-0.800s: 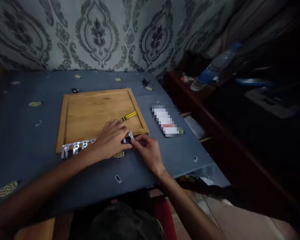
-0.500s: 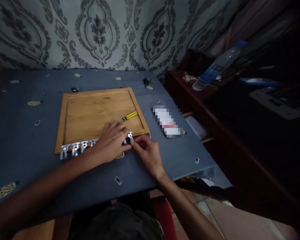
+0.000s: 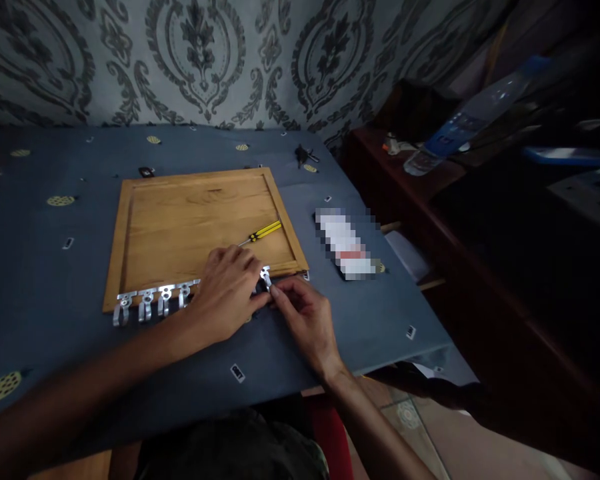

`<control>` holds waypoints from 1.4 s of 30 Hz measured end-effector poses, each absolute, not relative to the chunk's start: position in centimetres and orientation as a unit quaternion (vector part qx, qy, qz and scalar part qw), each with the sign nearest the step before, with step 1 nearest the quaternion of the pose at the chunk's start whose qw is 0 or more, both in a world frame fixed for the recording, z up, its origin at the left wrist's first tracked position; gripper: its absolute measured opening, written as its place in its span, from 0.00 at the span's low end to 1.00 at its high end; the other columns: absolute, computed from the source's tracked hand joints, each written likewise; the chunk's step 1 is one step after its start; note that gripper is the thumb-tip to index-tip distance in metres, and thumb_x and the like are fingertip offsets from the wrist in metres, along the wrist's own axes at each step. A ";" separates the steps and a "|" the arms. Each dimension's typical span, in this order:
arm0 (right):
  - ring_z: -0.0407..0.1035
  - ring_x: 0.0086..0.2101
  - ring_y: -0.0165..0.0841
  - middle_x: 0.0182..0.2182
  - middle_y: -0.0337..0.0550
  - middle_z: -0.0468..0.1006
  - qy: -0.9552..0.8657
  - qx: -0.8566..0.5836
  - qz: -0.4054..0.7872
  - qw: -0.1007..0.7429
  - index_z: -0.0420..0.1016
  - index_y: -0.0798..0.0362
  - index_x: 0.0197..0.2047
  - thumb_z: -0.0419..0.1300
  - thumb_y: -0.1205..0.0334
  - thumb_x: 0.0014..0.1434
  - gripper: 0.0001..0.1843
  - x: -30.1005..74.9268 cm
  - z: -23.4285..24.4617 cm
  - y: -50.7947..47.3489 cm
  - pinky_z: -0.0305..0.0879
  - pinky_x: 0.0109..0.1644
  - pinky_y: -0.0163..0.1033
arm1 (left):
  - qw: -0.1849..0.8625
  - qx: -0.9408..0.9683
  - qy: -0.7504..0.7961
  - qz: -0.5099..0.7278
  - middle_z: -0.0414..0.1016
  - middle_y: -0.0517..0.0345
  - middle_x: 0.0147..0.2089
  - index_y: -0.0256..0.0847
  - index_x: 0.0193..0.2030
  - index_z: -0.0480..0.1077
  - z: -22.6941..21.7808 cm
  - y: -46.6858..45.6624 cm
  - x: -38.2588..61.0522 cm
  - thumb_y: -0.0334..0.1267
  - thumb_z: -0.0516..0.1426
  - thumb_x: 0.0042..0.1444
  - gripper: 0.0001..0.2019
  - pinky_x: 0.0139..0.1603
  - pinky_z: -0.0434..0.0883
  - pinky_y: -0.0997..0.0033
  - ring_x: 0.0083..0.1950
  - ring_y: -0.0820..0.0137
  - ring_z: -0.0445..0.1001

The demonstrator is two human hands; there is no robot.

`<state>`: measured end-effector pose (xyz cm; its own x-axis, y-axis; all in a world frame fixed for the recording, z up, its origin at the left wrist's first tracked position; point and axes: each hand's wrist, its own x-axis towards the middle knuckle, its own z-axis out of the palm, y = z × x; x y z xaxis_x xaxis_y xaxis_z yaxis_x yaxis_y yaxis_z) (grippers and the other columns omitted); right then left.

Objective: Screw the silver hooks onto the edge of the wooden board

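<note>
A framed wooden panel (image 3: 200, 213) lies flat on the table. Along its near edge runs a silver metal hook rail (image 3: 166, 293) with several double hooks; its middle part is hidden behind my left hand (image 3: 230, 287). That hand is closed over the rail, fingers bent on the panel and thumb toward the right end. With thumb and fingertips, my right hand (image 3: 303, 310) pinches the rightmost hook (image 3: 266, 277) near the panel's right corner. Just beyond my left hand, a screwdriver (image 3: 265, 231) with a yellow and black handle rests on the panel.
A blue-grey patterned cloth covers the table (image 3: 180, 373). Right of the panel lies a phone (image 3: 347, 243) with a blurred screen. Keys (image 3: 306, 156) are at the back. On the dark wooden desk (image 3: 380, 173) to the right stands a water bottle (image 3: 460, 130). A patterned curtain (image 3: 200, 60) hangs behind.
The view has shifted slightly, so the desk and bottle sit further right. Both hands keep their places at the rail's right part, with barely any finger movement.
</note>
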<state>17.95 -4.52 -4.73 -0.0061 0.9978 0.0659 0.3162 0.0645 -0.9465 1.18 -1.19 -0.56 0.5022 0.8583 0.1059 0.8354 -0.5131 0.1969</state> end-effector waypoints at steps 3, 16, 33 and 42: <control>0.72 0.29 0.30 0.28 0.40 0.77 -0.588 -0.556 0.400 0.430 0.77 0.52 0.32 0.62 0.57 0.63 0.10 18.0 -4.6 -4.6 0.68 0.34 0.34 | 0.077 0.861 0.497 0.083 0.75 0.50 0.47 0.38 0.44 0.74 -0.5 -1.2 1.4 0.44 0.62 0.62 0.11 0.55 0.65 0.52 0.54 0.54 0.70; 0.72 0.28 0.29 0.27 0.38 0.77 -0.574 -0.573 0.406 0.420 0.77 0.51 0.31 0.63 0.58 0.63 0.10 17.9 -3.7 -4.6 0.69 0.34 0.33 | 0.095 0.852 0.509 0.076 0.76 0.48 0.47 0.37 0.44 0.73 -0.3 -0.9 1.6 0.46 0.62 0.63 0.13 0.57 0.64 0.50 0.55 0.54 0.71; 0.72 0.29 0.30 0.27 0.38 0.77 -0.581 -0.567 0.405 0.421 0.78 0.51 0.31 0.63 0.59 0.63 0.09 18.0 -3.9 -4.5 0.69 0.34 0.34 | 0.093 0.855 0.500 0.097 0.75 0.48 0.45 0.36 0.42 0.73 -0.5 -0.9 1.5 0.42 0.63 0.60 0.11 0.55 0.65 0.48 0.53 0.52 0.71; 0.73 0.29 0.30 0.28 0.39 0.78 -0.589 -0.562 0.402 0.419 0.77 0.51 0.31 0.62 0.60 0.64 0.09 17.9 -3.9 -4.5 0.70 0.35 0.34 | 0.096 0.856 0.499 0.092 0.75 0.49 0.45 0.37 0.43 0.72 -0.4 -0.9 1.5 0.44 0.62 0.61 0.12 0.56 0.64 0.50 0.53 0.53 0.71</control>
